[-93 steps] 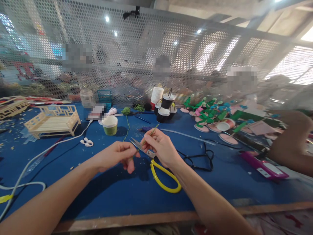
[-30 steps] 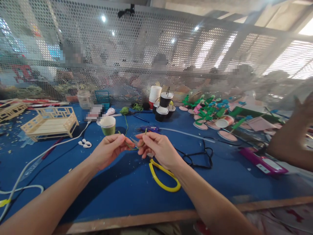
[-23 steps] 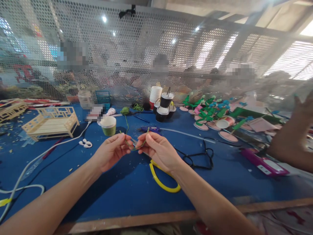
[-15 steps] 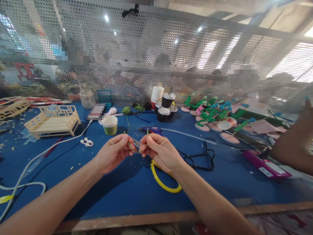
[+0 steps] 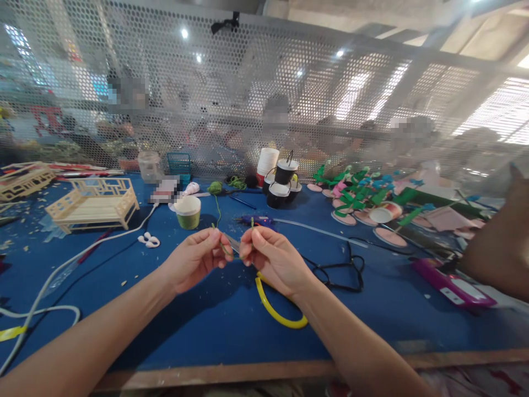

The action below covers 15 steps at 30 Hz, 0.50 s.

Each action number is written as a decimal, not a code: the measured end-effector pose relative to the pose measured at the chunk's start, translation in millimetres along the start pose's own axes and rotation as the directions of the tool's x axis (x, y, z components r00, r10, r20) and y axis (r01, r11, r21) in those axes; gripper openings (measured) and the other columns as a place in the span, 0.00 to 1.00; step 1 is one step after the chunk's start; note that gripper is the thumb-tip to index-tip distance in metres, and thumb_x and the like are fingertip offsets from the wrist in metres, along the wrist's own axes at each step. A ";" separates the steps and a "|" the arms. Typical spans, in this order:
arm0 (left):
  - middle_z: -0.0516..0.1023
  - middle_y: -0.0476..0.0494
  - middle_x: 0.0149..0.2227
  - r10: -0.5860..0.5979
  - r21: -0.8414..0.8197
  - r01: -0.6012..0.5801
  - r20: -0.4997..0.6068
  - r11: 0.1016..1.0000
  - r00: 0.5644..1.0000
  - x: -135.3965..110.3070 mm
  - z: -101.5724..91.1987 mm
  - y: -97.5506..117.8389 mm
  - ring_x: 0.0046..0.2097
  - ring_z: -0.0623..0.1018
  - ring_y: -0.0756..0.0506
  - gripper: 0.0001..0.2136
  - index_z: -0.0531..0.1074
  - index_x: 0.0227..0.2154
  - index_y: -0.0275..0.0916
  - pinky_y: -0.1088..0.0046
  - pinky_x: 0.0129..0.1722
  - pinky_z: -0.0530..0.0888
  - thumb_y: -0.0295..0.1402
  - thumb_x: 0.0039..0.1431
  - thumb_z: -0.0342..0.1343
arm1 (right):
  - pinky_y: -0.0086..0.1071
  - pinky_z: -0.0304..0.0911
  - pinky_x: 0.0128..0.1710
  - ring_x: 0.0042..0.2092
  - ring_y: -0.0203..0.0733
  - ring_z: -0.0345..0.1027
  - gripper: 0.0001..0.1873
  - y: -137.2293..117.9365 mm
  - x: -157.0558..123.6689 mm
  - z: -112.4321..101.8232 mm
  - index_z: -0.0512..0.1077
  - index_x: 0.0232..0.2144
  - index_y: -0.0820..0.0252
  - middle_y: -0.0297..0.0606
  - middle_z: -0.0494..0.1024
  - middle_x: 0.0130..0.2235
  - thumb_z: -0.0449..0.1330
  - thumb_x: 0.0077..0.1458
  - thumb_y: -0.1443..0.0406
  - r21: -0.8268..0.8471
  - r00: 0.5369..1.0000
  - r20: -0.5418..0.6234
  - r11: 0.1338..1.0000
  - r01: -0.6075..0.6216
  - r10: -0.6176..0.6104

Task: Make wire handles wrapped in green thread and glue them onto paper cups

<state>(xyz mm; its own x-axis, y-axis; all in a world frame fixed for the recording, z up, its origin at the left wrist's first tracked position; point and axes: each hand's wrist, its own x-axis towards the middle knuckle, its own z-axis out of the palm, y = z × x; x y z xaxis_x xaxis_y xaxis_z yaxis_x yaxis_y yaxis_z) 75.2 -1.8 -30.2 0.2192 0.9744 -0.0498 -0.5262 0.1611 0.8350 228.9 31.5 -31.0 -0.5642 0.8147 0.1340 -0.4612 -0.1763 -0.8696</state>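
Note:
Thumb and fingers of my left hand (image 5: 198,256) are pinched on a thin green yarn (image 5: 218,210). My right hand (image 5: 273,256) pinches green yarn too, with a short end sticking up above the thumb. Both hands are close together over the table, a small gap between them. From the left hand the strand runs back towards a green yarn ball (image 5: 215,188). Under the hands lie scissors with yellow handles (image 5: 275,314); their blades show partly in the gap. A paper cup wrapped in green (image 5: 189,219) stands just beyond my left hand.
A blue glue gun (image 5: 260,221) with a clear glue stick lies behind the hands. A small wooden bench (image 5: 93,207) and white cable (image 5: 95,242) are at left. Black buckets (image 5: 278,196), green paper plants (image 5: 351,204) and a purple device (image 5: 452,281) occupy the right, near another person's arm (image 5: 496,242).
The yarn that sagged between my hands has drawn up, and less of it shows in the gap. My hands stay nearly in place; the view has shifted slightly.

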 end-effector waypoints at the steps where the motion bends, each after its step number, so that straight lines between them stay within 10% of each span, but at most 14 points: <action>1: 0.74 0.48 0.21 0.005 -0.012 -0.005 -0.005 1.000 1.000 0.2 -0.2 0.4 0.23 0.73 0.53 0.09 0.71 0.22 0.32 0.82 0.21 0.69 0.34 0.43 0.60 | 0.22 0.58 0.22 0.23 0.28 0.62 0.11 -0.2 0.5 -1.0 0.72 0.23 0.61 0.31 0.71 0.20 0.61 0.43 0.58 0.023 1.000 -0.004 1.000 -0.011 0.011; 15: 0.77 0.48 0.23 0.078 -0.111 -0.091 -0.112 0.990 0.991 0.5 2.5 4.0 0.24 0.76 0.53 0.04 0.69 0.20 0.33 0.83 0.23 0.74 0.24 0.45 0.59 | 0.22 0.62 0.24 0.28 0.29 0.66 0.05 0.6 1.5 -1.2 0.69 0.24 0.61 0.31 0.72 0.28 0.59 0.47 0.64 0.162 0.997 0.080 0.986 -0.031 0.018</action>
<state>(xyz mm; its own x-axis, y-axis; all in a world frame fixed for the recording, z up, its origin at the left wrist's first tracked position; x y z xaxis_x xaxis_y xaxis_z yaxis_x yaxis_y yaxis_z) 75.3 -1.0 -25.5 0.0842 0.9954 -0.0452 -0.6321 0.0884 0.7698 228.6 33.3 -31.9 -0.6252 0.7647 0.1560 -0.5488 -0.2886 -0.7845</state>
